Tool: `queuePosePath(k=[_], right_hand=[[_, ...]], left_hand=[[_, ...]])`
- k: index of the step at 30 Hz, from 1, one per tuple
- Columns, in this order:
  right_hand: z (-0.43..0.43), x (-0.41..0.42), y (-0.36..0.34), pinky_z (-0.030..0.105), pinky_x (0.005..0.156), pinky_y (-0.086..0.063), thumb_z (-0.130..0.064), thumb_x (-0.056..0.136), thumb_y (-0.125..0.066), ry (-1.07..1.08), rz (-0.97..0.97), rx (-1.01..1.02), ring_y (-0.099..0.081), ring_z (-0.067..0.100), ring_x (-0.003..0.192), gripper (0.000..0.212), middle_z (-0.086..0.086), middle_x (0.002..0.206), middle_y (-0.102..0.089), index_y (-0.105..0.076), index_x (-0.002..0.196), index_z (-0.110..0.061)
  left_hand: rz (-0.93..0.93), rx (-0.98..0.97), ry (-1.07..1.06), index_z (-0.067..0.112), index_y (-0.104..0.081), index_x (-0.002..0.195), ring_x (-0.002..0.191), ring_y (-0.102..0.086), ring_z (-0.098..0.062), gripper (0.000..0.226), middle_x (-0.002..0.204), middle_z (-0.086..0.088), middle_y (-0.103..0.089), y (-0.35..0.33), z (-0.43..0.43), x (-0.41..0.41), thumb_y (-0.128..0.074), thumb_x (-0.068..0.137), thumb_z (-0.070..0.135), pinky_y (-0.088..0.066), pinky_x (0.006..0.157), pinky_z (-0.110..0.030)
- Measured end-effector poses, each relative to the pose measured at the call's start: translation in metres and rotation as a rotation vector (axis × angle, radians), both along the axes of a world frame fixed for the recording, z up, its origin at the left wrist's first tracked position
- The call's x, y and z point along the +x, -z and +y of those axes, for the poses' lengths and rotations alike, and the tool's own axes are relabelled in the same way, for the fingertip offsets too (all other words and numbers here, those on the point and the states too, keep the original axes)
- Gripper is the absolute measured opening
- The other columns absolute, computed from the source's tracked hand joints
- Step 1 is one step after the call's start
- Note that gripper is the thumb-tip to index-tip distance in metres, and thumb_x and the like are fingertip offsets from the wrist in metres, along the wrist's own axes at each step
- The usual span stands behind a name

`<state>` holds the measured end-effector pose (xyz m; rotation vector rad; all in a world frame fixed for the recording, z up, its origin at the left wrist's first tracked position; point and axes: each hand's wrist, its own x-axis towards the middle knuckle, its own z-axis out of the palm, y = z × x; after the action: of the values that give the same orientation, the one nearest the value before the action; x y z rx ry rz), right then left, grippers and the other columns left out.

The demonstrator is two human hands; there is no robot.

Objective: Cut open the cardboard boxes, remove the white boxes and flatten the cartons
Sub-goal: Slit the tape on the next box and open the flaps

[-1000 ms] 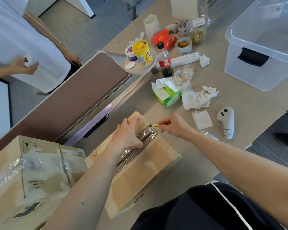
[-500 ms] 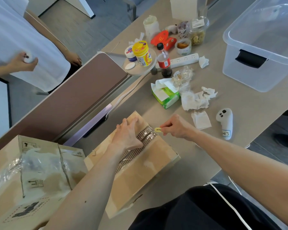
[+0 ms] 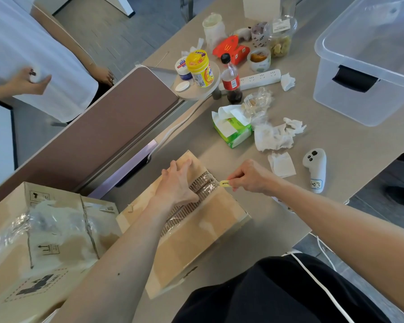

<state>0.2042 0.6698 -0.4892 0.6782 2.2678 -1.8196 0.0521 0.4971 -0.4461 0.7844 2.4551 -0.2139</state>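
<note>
The cardboard box (image 3: 196, 241) lies on the worktop (image 3: 336, 145) at its near edge, close to the person's body, probably so both arms can reach over it. The left hand (image 3: 176, 183) rests palm-down on the flap beyond the seam, fingers spread and nearly straight. Its grip is wide and holds nothing, and the press likely pins the box so it cannot slide under the blade. The right hand (image 3: 250, 177) has a narrow grip, pinching a small yellow cutter (image 3: 224, 183) at the far end of the taped seam (image 3: 203, 185), where clear tape crosses exposed corrugation. Starting there would let the cut run along the seam towards the body. A larger carton (image 3: 44, 241) sits just beside it on the left, its top taped shut. No white box shows.
</note>
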Motion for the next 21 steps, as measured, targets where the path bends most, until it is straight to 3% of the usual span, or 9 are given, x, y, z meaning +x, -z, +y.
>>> queuePosePath(k=[7, 11, 15, 21], right_hand=[[-0.001, 0.012, 0.007, 0.023, 0.045, -0.026, -0.008, 0.083, -0.070, 0.050, -0.018, -0.071, -0.031, 0.010, 0.039, 0.016, -0.005, 0.043, -0.047, -0.077, 0.069, -0.008], [-0.002, 0.014, 0.005, 0.023, 0.045, -0.024, -0.006, 0.083, -0.069, 0.051, -0.015, -0.087, -0.030, 0.010, 0.039, 0.019, -0.007, 0.039, -0.044, -0.075, 0.065, -0.010], [-0.003, 0.019, 0.004, 0.021, 0.042, -0.026, -0.006, 0.085, -0.069, 0.056, -0.015, -0.104, -0.030, 0.008, 0.038, 0.014, -0.008, 0.040, -0.047, -0.078, 0.073, -0.006], [-0.003, 0.025, 0.004, 0.021, 0.042, -0.027, -0.003, 0.083, -0.067, 0.068, -0.013, -0.112, -0.031, 0.008, 0.038, 0.017, -0.002, 0.045, -0.049, -0.077, 0.070, -0.005]], left_hand=[[-0.008, -0.002, -0.016, 0.034, -0.006, 0.155, 0.147, -0.010, -0.053, 0.115, 0.162, -0.023, -0.004, 0.002, -0.001, 0.001, -0.067, 0.058, 0.030, -0.017, 0.122, -0.048], [0.002, 0.005, -0.013, 0.035, -0.007, 0.155, 0.145, -0.011, -0.055, 0.114, 0.163, -0.019, -0.005, 0.001, -0.001, 0.002, -0.071, 0.061, 0.029, -0.024, 0.119, -0.049], [0.018, 0.004, 0.008, 0.035, -0.006, 0.155, 0.147, -0.009, -0.054, 0.115, 0.163, -0.022, -0.003, 0.004, -0.001, 0.003, -0.072, 0.061, 0.029, -0.021, 0.121, -0.049], [0.020, 0.016, -0.003, 0.037, -0.005, 0.155, 0.147, -0.006, -0.054, 0.116, 0.164, -0.019, 0.000, 0.007, -0.003, 0.004, -0.074, 0.062, 0.028, -0.024, 0.118, -0.049]])
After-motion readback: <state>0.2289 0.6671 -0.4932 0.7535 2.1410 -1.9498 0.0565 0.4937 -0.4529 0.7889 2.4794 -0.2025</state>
